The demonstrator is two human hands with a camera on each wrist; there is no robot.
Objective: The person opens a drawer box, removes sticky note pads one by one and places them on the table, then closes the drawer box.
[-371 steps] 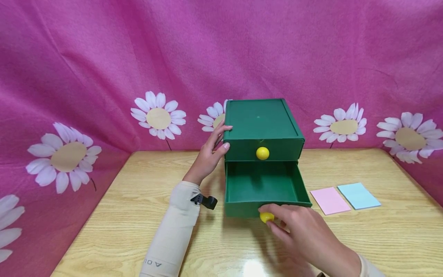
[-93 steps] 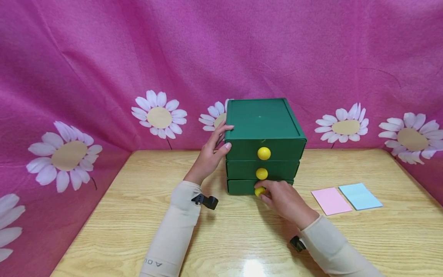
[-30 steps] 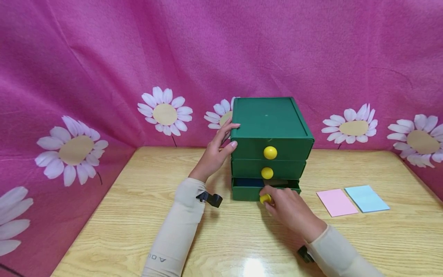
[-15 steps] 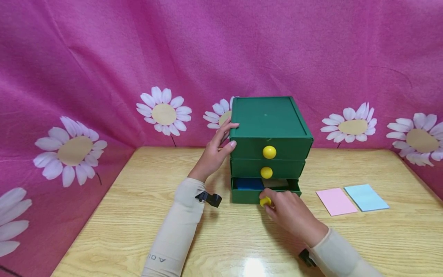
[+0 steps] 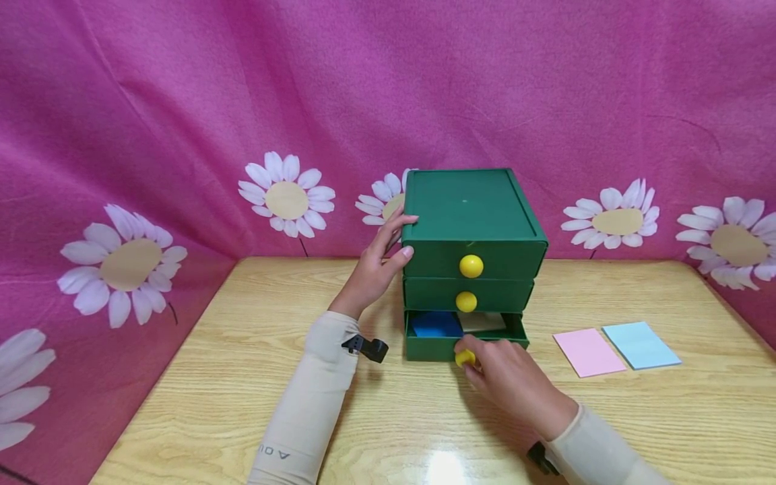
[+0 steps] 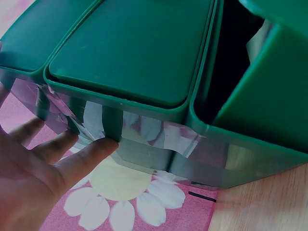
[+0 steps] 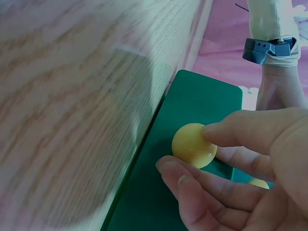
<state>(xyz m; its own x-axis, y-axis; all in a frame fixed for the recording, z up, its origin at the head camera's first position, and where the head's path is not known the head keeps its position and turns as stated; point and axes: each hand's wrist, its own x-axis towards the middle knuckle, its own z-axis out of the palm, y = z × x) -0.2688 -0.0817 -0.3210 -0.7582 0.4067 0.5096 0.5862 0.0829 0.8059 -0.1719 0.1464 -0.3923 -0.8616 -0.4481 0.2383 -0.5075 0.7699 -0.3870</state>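
A green three-drawer box (image 5: 473,205) with round yellow knobs stands on the wooden table. Its bottom drawer (image 5: 427,348) is pulled partway out, showing a blue flat item (image 5: 438,324) on the left and a pale flat item (image 5: 483,322) on the right. My right hand (image 5: 515,380) pinches the bottom drawer's yellow knob (image 7: 192,144) between thumb and fingers. Against the box's left side rests my left hand (image 5: 374,269), fingers extended along the wall, as the left wrist view shows too. Both upper drawers are closed.
To the right of the box lie a pink sticky-note pad (image 5: 589,352) and a light blue sticky-note pad (image 5: 641,345). A magenta cloth (image 5: 473,87) with printed daisies hangs behind and beside the wooden table (image 5: 242,377).
Earlier the middle drawer was out with the right hand on its knob; it is closed now. The bottom drawer has since slid toward me, revealing its contents. The left hand keeps its place.
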